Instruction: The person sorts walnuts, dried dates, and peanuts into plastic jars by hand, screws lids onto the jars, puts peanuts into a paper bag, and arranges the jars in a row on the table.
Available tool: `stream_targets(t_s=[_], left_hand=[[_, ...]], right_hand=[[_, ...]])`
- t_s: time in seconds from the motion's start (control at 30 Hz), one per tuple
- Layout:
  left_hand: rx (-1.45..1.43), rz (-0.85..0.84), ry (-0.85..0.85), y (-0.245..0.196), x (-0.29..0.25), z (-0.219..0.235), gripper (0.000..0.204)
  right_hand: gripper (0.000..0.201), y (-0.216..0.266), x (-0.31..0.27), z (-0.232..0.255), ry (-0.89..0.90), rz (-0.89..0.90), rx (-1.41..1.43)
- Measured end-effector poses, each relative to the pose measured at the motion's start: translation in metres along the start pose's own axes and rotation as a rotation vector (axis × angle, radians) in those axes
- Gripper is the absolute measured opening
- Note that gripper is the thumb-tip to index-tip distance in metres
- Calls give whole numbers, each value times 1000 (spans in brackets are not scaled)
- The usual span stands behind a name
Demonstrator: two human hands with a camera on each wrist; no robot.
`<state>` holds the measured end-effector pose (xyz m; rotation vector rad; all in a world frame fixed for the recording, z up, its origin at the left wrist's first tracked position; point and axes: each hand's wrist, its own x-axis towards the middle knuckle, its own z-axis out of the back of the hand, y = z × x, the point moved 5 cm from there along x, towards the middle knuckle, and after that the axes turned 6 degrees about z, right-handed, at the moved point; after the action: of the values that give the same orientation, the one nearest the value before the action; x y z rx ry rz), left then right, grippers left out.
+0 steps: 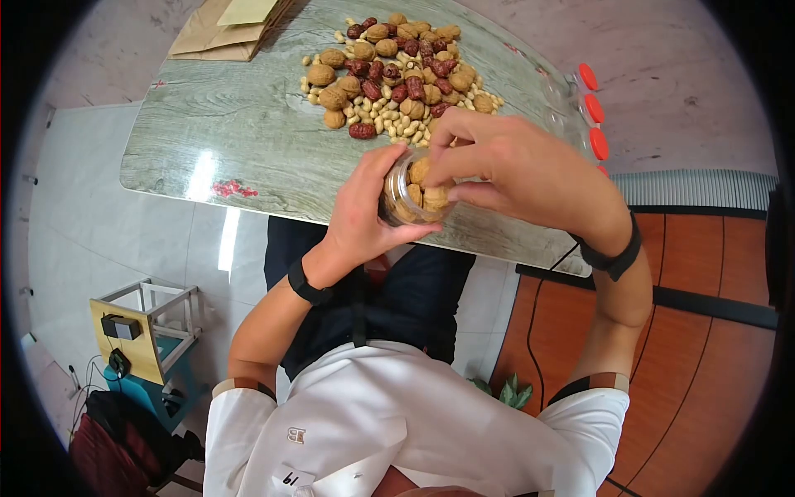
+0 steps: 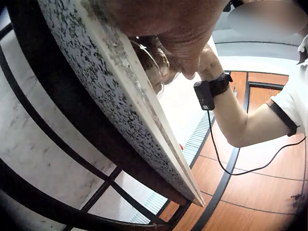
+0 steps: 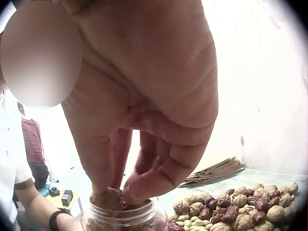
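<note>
A clear jar (image 1: 392,195) with walnuts inside is held by my left hand (image 1: 358,207) at the table's near edge, its mouth facing up. The thumb and fingers wrap round the jar's side. My right hand (image 1: 505,161) reaches down to the mouth, thumb and fingertips pinching a walnut (image 3: 107,198) at the rim in the right wrist view. More walnuts (image 1: 434,199) show inside the jar. Just beyond the hands spreads a pile of walnuts, red dates (image 1: 362,131) and peanuts (image 1: 405,127). In the left wrist view, the left hand hides most of the jar.
Brown paper bags (image 1: 217,41) lie at the table's far left. Several clear jars with red lids (image 1: 592,108) stand along the right edge of the table (image 1: 248,124). A black cable (image 1: 534,331) hangs from the right wrist. To the left stands a stool (image 1: 137,331).
</note>
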<state>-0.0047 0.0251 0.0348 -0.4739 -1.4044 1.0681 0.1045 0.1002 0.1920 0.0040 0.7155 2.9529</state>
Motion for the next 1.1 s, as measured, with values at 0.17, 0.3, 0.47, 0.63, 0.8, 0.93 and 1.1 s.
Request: stream_targets(t_s=[0.17, 0.3, 0.47, 0.63, 0.8, 0.93, 1.1], left_hand=[[7, -4, -12, -1, 0, 0, 104], [13, -28, -2, -3, 0, -1, 103], [42, -12, -8, -2, 1, -1, 103], [45, 0, 4, -1, -2, -3, 103], [71, 2, 4, -1, 0, -4, 104], [89, -21, -4, -5, 0, -3, 104], [92, -7, -3, -4, 1, -2, 104]], right_hand=[[21, 1, -13, 0, -63, -60, -19], [17, 3, -18, -4, -101, -33, -73], [14, 4, -21, -8, -188, -37, -58], [15, 8, -22, -17, -235, -3, -77], [18, 3, -28, -12, -249, 1, -58], [25, 11, -29, -12, -336, 83, -90], [8, 10, -32, -20, -257, 160, -246]])
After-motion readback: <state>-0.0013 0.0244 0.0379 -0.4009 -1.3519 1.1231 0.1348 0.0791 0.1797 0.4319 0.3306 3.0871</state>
